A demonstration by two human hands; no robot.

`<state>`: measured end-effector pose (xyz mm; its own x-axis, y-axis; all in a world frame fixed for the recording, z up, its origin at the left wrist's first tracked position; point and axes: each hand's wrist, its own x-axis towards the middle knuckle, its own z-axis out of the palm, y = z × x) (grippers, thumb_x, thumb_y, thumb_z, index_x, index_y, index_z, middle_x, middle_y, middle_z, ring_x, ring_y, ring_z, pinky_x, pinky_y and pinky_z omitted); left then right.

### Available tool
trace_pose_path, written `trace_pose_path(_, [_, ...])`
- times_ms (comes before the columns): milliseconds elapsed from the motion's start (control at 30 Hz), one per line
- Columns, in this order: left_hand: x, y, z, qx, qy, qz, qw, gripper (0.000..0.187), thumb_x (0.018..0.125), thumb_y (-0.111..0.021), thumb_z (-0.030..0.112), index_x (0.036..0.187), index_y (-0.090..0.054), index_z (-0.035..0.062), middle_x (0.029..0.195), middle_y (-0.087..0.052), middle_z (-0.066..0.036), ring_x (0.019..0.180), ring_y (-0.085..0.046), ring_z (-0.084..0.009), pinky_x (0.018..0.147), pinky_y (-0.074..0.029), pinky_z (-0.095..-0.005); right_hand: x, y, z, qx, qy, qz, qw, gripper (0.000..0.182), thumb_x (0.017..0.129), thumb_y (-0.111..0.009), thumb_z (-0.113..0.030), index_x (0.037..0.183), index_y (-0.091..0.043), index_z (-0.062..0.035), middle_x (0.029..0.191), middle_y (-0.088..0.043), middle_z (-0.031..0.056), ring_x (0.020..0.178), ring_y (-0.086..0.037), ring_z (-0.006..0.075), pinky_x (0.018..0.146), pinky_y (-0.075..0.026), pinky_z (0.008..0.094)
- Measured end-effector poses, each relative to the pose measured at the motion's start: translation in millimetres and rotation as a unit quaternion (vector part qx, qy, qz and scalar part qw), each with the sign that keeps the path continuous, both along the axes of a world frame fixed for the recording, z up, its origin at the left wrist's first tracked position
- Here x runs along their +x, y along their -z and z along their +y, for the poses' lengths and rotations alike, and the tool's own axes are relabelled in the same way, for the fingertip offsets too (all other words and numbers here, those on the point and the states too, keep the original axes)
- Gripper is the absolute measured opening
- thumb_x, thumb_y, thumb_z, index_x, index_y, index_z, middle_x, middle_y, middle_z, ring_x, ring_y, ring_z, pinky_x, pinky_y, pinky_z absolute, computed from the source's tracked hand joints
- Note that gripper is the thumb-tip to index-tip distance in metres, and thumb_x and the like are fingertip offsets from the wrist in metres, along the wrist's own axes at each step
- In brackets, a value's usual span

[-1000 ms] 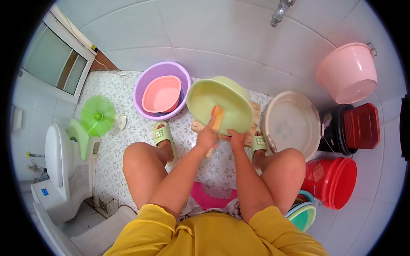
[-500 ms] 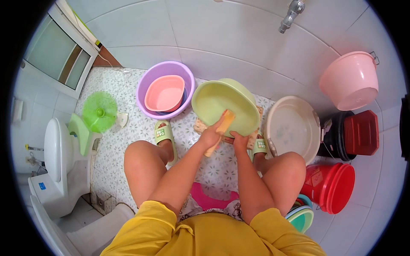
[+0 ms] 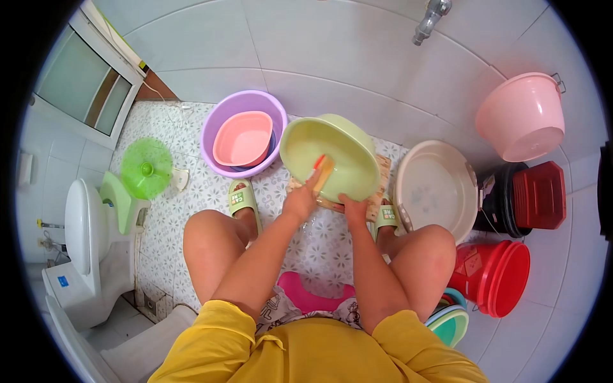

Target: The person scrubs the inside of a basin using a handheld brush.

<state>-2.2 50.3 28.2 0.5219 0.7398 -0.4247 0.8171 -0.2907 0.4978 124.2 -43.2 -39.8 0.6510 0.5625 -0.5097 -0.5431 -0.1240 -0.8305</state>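
Note:
A light green basin is tilted up on a wooden washboard on the floor. My left hand grips a wooden-handled scrub brush whose head is pressed against the inside of the basin. My right hand holds the basin's near rim and keeps it tilted.
A purple basin holding a pink basin sits to the left. A beige basin leans on the right, by a pink bucket, dark bucket with red lid and red bucket. Toilet and green fan far left; tap above.
My left hand has pushed the brush up and to the left inside the green basin, from its lower right part toward the middle. My right hand has stayed on the rim.

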Motion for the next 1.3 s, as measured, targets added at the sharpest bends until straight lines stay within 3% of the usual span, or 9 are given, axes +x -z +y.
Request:
trace_pose_path(100, [7.3, 5.7, -13.8, -0.026, 0.015, -0.093, 0.995, 0.063, 0.087, -0.048, 0.01, 0.141, -0.024, 0.0315, 0.078, -0.063, -0.021, 0.06, -0.062, -0.0272, 0.061, -0.05, -0.0402, -2.5, -10.9, -1.5, 0.004, -0.003, -0.033, 0.999, 0.036, 0.069, -0.065, 0.001, 0.104, -0.054, 0.0017, 0.094, -0.059, 0.011, 0.073, -0.062, 0.0211, 0.047, -0.056, 0.027])
trace_pose_path(233, [8.5, -2.4, -12.5, -0.049, 0.046, -0.022, 0.997, 0.065, 0.088, -0.049, 0.019, 0.141, -0.016, 0.0377, 0.101, -0.062, -0.019, 0.089, -0.061, -0.0335, 0.078, -0.048, -0.0447, 4.0, -35.9, -0.9, -0.032, 0.062, -0.191, 0.979, 0.038, 0.072, -0.068, -0.008, 0.106, -0.056, 0.0018, 0.095, -0.062, 0.0125, 0.08, -0.062, 0.0221, 0.064, -0.052, 0.0323])
trace_pose_path(300, [8.3, 2.1, -14.7, -0.006, 0.046, -0.055, 0.997, 0.064, 0.087, -0.049, 0.008, 0.14, -0.025, 0.0356, 0.083, -0.062, -0.022, 0.056, -0.061, -0.0245, 0.058, -0.051, -0.0365, 17.7, -49.5, 1.2, -0.068, 0.094, -0.323, 0.939, 0.04, 0.072, -0.069, -0.012, 0.108, -0.057, 0.002, 0.095, -0.064, 0.0135, 0.082, -0.062, 0.0232, 0.071, -0.05, 0.0345])
trace_pose_path(433, [8.5, 6.8, -20.1, -0.041, 0.064, -0.079, 0.994, 0.065, 0.087, -0.049, 0.008, 0.14, -0.024, 0.0355, 0.083, -0.062, -0.02, 0.057, -0.06, -0.0225, 0.055, -0.051, -0.0369, 37.8, -92.4, 1.6, -0.145, 0.12, -0.348, 0.918, 0.036, 0.075, -0.065, -0.019, 0.103, -0.061, 0.0019, 0.095, -0.064, 0.0206, 0.087, -0.061, 0.0324, 0.08, -0.045, 0.037])
trace_pose_path(600, [25.9, -17.2, -37.9, -0.404, -0.059, -0.309, 0.859, 0.066, 0.085, -0.05, 0.007, 0.14, -0.025, 0.0347, 0.081, -0.058, -0.013, 0.052, -0.054, -0.0173, 0.049, -0.052, -0.0331, 49.3, -89.8, -6.3, -0.242, 0.061, -0.323, 0.913, 0.028, 0.072, -0.062, -0.018, 0.092, -0.064, 0.0016, 0.087, -0.063, 0.024, 0.086, -0.06, 0.0378, 0.078, -0.046, 0.0393])
trace_pose_path(733, [31.5, -31.9, -43.0, -0.432, -0.063, -0.314, 0.843, 0.066, 0.085, -0.05, 0.008, 0.141, -0.025, 0.0341, 0.079, -0.058, -0.013, 0.052, -0.054, -0.0178, 0.048, -0.051, -0.0323, 60.6, -61.9, -22.9, -0.285, 0.025, -0.303, 0.909, 0.027, 0.067, -0.061, -0.016, 0.088, -0.066, 0.0007, 0.083, -0.065, 0.0217, 0.082, -0.062, 0.0374, 0.075, -0.047, 0.0404])
trace_pose_path(933, [18.0, -18.5, -22.1, -0.23, 0.008, -0.121, 0.966, 0.065, 0.084, -0.049, 0.011, 0.141, -0.025, 0.0337, 0.085, -0.062, -0.018, 0.061, -0.063, -0.0254, 0.055, -0.051, -0.0378, 65.5, -76.2, -31.0, -0.27, -0.016, -0.354, 0.895, 0.027, 0.066, -0.061, -0.016, 0.088, -0.066, -0.0007, 0.083, -0.065, 0.021, 0.082, -0.063, 0.0363, 0.075, -0.047, 0.0404])
trace_pose_path(1000, [13.2, -9.0, -11.8, 0.013, 0.12, -0.012, 0.993, 0.064, 0.084, -0.045, 0.01, 0.14, -0.025, 0.0339, 0.093, -0.063, -0.021, 0.075, -0.065, -0.0311, 0.066, -0.051, -0.0414, 63.3, -84.1, -30.5, -0.276, -0.029, -0.365, 0.889, 0.027, 0.066, -0.061, -0.016, 0.088, -0.066, -0.001, 0.083, -0.065, 0.0209, 0.082, -0.063, 0.0363, 0.076, -0.047, 0.0408])
trace_pose_path(1300, [4.7, -10.8, 2.5, 0.049, 0.013, 0.036, 0.998, 0.064, 0.084, -0.044, 0.009, 0.139, -0.026, 0.0339, 0.099, -0.063, -0.019, 0.084, -0.063, -0.0346, 0.074, -0.05, -0.0434, 39.4, -109.8, -19.9, -0.282, -0.073, -0.462, 0.838, 0.027, 0.072, -0.058, -0.014, 0.097, -0.065, -0.0059, 0.084, -0.063, 0.0224, 0.077, -0.06, 0.0409, 0.072, -0.047, 0.0467])
